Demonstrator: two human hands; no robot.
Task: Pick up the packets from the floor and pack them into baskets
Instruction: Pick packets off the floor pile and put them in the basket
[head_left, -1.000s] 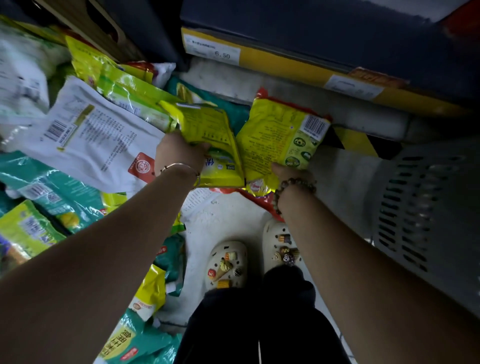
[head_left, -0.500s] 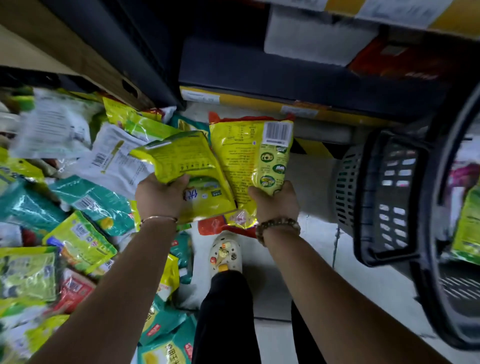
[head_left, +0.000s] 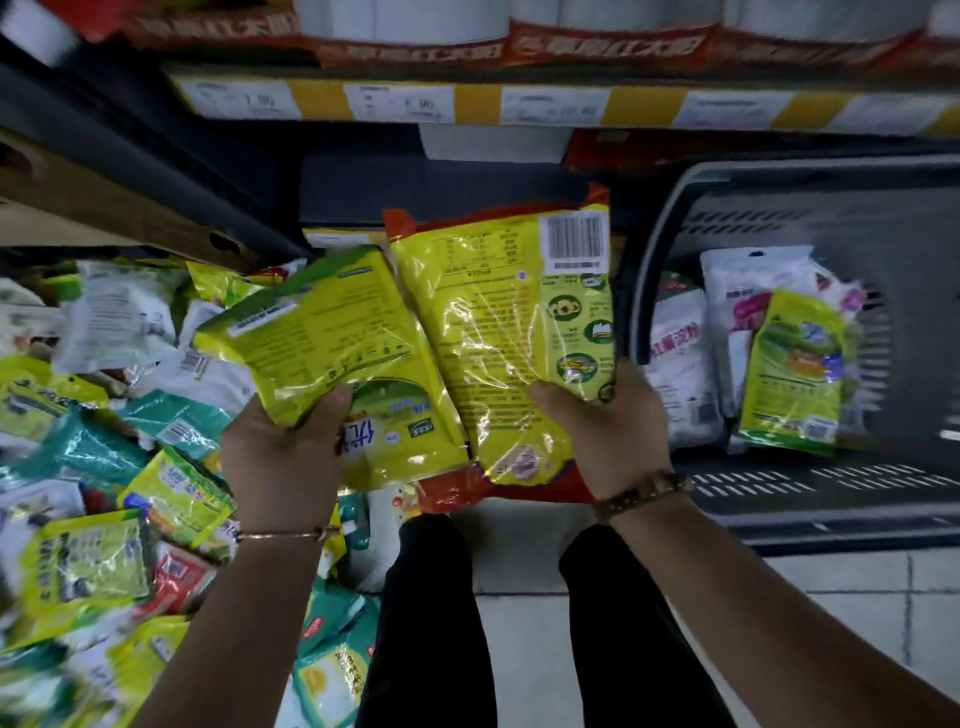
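Because motion smears the view, the print on the price labels (head_left: 400, 104) along the shelf edge at twelve o'clock cannot be read. The pile of packets (head_left: 104, 467) on the floor from eight to ten o'clock blurs and is cut off at the frame's edge. The grey slotted basket (head_left: 779, 519) at three o'clock is also cut off on its far side. The fingers of both hands are hidden behind what they hold, so only the thumbs and the backs of the hands show.

The left hand (head_left: 283, 457), just left of centre, grips the lower end of a yellow-green packet (head_left: 322, 332) with its thumb pressed on the face. The packet is glossy, tilted toward eleven o'clock, with small dark print and a green patch near the thumb. The right hand (head_left: 602, 431), just right of centre, clamps the lower right edge of a yellow packet (head_left: 498, 322). This one stands upright, shiny and crinkled, with a barcode at its upper right corner and round green emblems down its right side. A red packet (head_left: 452, 491) lies behind it, with only its top and bottom borders visible. The hands are apart, and their packets meet edge to edge in the middle, raised above the floor and just left of the basket's rim.

Inside the basket lean white packets (head_left: 680, 358) and a green-yellow packet (head_left: 795, 374). Dark-trousered legs (head_left: 431, 613) stand at six o'clock.
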